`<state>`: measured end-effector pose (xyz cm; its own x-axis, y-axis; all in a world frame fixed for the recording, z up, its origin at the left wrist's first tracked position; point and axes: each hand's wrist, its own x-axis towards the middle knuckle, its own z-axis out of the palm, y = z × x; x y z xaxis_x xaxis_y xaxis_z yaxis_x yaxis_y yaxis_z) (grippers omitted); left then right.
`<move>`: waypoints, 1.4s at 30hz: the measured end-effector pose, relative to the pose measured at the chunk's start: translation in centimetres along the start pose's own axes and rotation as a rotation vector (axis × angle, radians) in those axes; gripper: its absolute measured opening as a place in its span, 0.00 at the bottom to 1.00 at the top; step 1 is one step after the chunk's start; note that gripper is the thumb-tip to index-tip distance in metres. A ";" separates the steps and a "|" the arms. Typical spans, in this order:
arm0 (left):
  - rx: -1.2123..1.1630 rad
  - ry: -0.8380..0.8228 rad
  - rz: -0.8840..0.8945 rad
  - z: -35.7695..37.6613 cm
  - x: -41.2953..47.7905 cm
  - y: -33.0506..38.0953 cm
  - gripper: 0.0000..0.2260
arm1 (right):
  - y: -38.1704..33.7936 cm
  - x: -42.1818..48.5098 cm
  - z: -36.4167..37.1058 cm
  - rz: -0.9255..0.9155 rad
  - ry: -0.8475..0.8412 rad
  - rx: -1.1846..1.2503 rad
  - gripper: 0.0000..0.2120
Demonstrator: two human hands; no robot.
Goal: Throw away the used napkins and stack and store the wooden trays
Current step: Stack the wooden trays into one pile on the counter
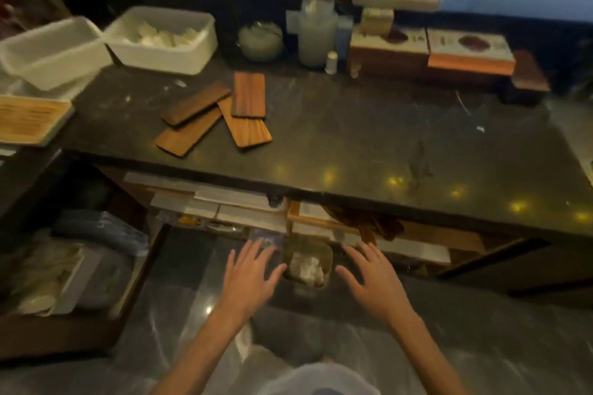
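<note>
Both hands are held out low in front of the person, below the front edge of the tabletop (353, 144). Left hand (248, 279) has its fingers spread wide and grips nothing; right hand (373, 279) is likewise spread, palm down, empty. Between them, further down, sits a small dark bin (324, 254) with crumpled white napkins (306, 268) inside it. Neither hand touches the bin; the left thumb reaches close to its left rim and the right thumb lies just beside its right rim.

Four wooden trays lie loose on the dark, marbled tabletop, left of its middle, in an untidy overlapping heap. A dark tray (195, 102) lies slanted on top of a lighter tray (187, 135) nearest the front edge. A reddish tray (248, 94) lies roughly lengthwise away from the person, its near end resting on a long orange tray (245, 125) that angles toward the front.

Behind the heap stand two white tubs: the left tub (48, 51) looks bare inside, and the right tub (160, 40) holds white folded items that are too blurred to name. A pale round pot (260, 40) and a cloudy plastic jug (316, 32) stand at the back, with wooden boxes (430, 54) to the right. Under the tabletop, open shelves (224, 205) carry flat white and wooden things, blurred.
</note>
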<state>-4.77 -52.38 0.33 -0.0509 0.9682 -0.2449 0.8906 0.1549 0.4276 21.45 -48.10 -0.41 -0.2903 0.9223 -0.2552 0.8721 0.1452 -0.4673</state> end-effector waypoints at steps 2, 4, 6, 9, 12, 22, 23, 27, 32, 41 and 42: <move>-0.002 0.027 -0.011 -1.4 0.5 -1.0 0.23 | -1.9 0.9 -0.7 -0.026 0.016 -0.026 0.29; 0.027 0.093 0.001 -2.8 1.3 -2.3 0.23 | -4.0 1.8 -1.2 -0.052 0.043 -0.042 0.28; 0.050 0.152 0.023 -4.3 2.3 -3.5 0.23 | -6.1 2.8 -1.5 -0.061 0.045 -0.036 0.27; 0.092 0.172 0.013 -6.4 3.7 -5.6 0.26 | -8.8 4.2 -1.6 -0.069 0.049 -0.044 0.27; 0.143 0.190 -0.005 -8.9 4.6 -8.3 0.26 | -11.4 6.1 -1.2 -0.085 0.055 -0.060 0.28; 0.085 0.307 -0.138 -18.7 7.0 -20.0 0.24 | -22.7 15.5 0.3 -0.124 0.110 -0.081 0.29; 0.080 0.305 -0.137 -19.5 7.5 -20.9 0.24 | -23.8 16.3 0.6 -0.121 0.111 -0.073 0.29; 0.050 0.270 -0.128 -21.5 10.7 -23.6 0.25 | -27.0 19.1 1.3 -0.108 0.120 -0.052 0.28; 0.048 0.257 -0.059 -22.7 17.0 -24.5 0.24 | -27.7 23.1 0.5 -0.068 0.093 -0.065 0.28; 0.050 0.177 -0.031 -25.7 28.8 -26.0 0.23 | -25.9 35.2 -1.5 -0.013 0.113 -0.058 0.29; 0.051 0.185 -0.035 -26.1 30.1 -26.5 0.23 | -26.1 36.7 -1.5 -0.028 0.116 -0.037 0.30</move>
<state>-41.69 -22.25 4.37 -0.1603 0.9827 -0.0929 0.9084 0.1837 0.3755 -11.38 -17.54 3.67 -0.2694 0.9525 -0.1419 0.8786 0.1828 -0.4411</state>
